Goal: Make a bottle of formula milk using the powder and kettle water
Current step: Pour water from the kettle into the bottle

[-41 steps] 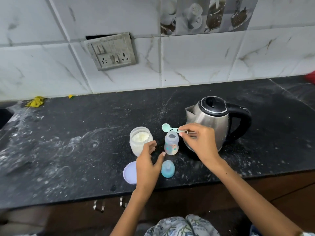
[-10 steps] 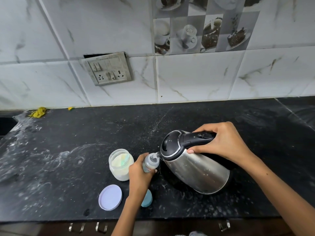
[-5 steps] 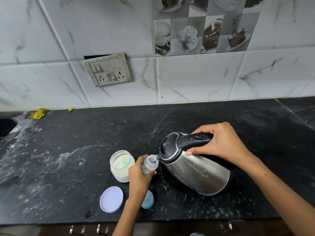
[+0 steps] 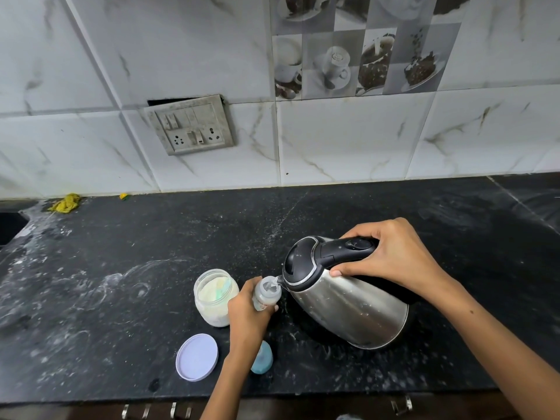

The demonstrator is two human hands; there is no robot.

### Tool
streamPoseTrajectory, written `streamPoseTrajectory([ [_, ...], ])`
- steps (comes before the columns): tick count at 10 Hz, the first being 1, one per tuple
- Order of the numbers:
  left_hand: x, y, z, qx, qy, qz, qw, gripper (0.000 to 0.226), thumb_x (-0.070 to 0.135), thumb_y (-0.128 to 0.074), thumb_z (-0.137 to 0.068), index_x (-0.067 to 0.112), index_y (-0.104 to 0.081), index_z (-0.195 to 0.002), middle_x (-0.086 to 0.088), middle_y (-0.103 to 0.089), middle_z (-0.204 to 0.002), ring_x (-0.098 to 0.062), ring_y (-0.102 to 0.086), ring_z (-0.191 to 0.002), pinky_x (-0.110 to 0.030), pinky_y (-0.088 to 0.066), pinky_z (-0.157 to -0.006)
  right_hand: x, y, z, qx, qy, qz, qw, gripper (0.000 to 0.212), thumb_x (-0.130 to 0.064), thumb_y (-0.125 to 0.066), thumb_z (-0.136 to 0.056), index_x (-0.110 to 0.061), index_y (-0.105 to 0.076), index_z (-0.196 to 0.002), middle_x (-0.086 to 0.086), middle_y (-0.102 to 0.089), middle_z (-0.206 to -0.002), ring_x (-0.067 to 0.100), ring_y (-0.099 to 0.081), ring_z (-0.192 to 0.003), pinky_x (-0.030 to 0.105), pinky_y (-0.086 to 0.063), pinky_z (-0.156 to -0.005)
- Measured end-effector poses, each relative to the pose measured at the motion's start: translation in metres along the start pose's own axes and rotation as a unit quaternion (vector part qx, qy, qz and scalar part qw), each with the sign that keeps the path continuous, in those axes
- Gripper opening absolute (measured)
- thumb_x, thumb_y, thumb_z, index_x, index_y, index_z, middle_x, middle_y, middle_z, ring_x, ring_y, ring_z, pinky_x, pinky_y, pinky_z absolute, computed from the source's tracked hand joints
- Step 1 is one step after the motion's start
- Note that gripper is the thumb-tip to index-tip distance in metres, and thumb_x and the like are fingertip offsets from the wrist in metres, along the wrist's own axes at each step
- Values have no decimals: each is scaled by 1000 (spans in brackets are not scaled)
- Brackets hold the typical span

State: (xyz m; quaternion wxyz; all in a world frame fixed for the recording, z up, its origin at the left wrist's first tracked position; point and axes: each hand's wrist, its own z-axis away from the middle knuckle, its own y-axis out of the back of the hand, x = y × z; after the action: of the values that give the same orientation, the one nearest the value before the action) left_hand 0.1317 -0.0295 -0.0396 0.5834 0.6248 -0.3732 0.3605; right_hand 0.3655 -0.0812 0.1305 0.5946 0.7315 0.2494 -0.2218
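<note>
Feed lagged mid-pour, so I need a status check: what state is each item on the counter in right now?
Kettle: lid shut, tilted, spout at the bottle mouth.
Bottle: uncapped, held upright.
Powder jar: open, scoop inside.
Jar lid: off, flat on counter.
Bottle cap: off, on counter.
Left hand: gripping bottle.
Right hand: gripping kettle handle.

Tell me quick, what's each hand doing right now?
Left hand: closed around the baby bottle.
Right hand: closed on the kettle handle, tipping it.

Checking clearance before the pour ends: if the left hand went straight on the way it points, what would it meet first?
The left hand, gripping the small clear baby bottle, points up and right toward the tilted steel kettle. It would likely meet the kettle's spout first, though depth is unclear.
</note>
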Motion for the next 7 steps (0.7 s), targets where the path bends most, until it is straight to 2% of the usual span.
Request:
streamPoseTrajectory([
  [2, 0, 0, 0, -7, 5, 3, 1000, 54, -3, -79, -64, 17, -63, -111, 13, -66, -92, -2, -62, -87, -7, -42, -72, -1, -1, -1, -1, 6, 4, 1000, 43, -55, -87, -46, -33, -77, -82, -11, -73, -65, 7, -66, -63, 31, -53, -64],
  [3, 1, 0, 0, -7, 3, -1, 1000, 54, -4, -79, -63, 18, -63, -110, 13, -66, -92, -4, -61, -86, -2, -41, -68, -2, -1, -2, -3, 10, 11, 1000, 43, -55, -88, -47, -32, -77, -81, -10, -72, -64, 7, -65, -61, 26, -49, -60],
  [4, 0, 0, 1, -9, 3, 2, 1000, 55, -5, -78, -63, 18, -63, -110, 15, -65, -91, -1, -60, -86, -1, -41, -68, -2, -2, -3, -4, 12, 14, 1000, 43, -56, -87, -47, -32, -77, -81, -10, -72, -63, 7, -64, -60, 25, -47, -59],
  [6, -5, 0, 0, -4, 3, 7, 1000, 55, -6, -79, -62, 18, -63, -108, 14, -66, -92, -8, -64, -89, -7, -42, -73, -3, -4, -4, -7, 13, 17, 1000, 44, -58, -86, -46, -32, -76, -80, -9, -72, -63, 9, -65, -61, 28, -50, -63],
  [7, -4, -1, 1, -5, 9, 15, 1000, 56, -6, -79, -62, 18, -62, -109, 15, -66, -92, -8, -65, -91, -5, -43, -72, -3, -4, -4, -7, 12, 18, 1000, 44, -58, -86, -46, -32, -76, -81, -9, -72, -63, 10, -65, -61, 28, -51, -63],
])
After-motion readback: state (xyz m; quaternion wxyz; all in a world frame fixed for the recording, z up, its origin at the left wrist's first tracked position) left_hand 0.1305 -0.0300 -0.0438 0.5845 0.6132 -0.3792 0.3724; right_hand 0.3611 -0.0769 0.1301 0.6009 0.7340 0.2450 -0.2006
